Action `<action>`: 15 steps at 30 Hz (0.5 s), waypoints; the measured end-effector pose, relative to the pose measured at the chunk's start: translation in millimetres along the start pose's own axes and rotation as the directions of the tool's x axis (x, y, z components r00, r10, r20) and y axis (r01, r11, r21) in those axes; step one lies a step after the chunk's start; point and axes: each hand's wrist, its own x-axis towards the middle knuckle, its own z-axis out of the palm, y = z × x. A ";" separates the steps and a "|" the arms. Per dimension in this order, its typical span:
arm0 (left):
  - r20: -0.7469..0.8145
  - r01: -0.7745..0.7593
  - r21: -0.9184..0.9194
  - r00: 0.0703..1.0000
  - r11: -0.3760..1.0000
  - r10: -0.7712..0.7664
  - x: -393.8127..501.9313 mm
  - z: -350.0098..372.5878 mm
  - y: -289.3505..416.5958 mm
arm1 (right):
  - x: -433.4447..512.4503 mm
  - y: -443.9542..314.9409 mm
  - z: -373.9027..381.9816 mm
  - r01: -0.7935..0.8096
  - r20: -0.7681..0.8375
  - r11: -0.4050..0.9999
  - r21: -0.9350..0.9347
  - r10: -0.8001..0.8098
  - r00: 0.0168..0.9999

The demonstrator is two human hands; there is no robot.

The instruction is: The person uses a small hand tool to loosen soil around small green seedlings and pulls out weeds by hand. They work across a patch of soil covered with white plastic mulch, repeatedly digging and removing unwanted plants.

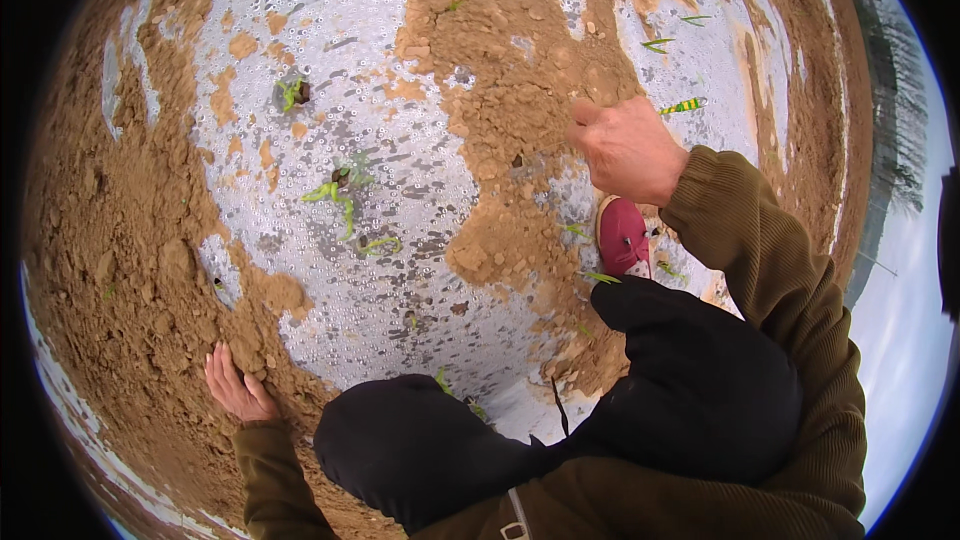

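My right hand (630, 150) is a fist around a tool, and the green-and-yellow striped handle end (684, 106) sticks out behind it. The tool's working end is too faint to make out. This fist hovers above loose brown soil (517, 112) spread over plastic mulch film, near a small dark hole (517, 160). My left hand (236, 386) rests on the bare soil left of the film, fingers extended and holding nothing. Between my hands, droplet-covered clear film (405, 292) has a hole (340, 178) with a bent green seedling (330, 195) coming through.
Another seedling (289, 94) grows from a hole farther up the film. Grass-like sprouts (657, 46) stand at the upper right. A red shoe (624, 236) is below my right fist, and black-trousered knees (412, 442) are bent over the film.
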 end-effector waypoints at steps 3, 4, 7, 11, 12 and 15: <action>0.005 0.000 0.008 1.000 1.000 0.000 0.0 0.2 -0.6 | 12.1 -4.9 -1.8 0.113 -0.087 0.990 -0.089 -0.121 0.989; 0.004 0.002 0.014 1.000 1.000 -0.002 -0.2 0.4 -0.4 | 12.5 -3.9 -4.3 0.133 -0.130 0.985 -0.108 -0.147 0.981; 0.007 0.014 0.013 1.000 1.000 -0.015 -2.1 0.7 0.0 | 13.1 0.9 -10.0 0.177 -0.129 0.974 -0.142 -0.195 0.972; 0.019 0.027 0.013 0.999 1.000 -0.027 -3.7 3.3 -2.0 | 20.6 7.8 -7.1 0.277 -0.093 0.948 -0.159 -0.294 0.951; 0.026 0.035 0.019 0.999 0.999 -0.036 -4.8 3.8 -2.8 | 22.9 8.4 -3.9 0.298 -0.077 0.940 -0.167 -0.314 0.946; 0.067 0.065 0.024 0.996 0.998 -0.067 -7.9 5.3 -3.9 | 31.8 15.5 3.2 0.370 -0.106 0.915 -0.160 -0.389 0.915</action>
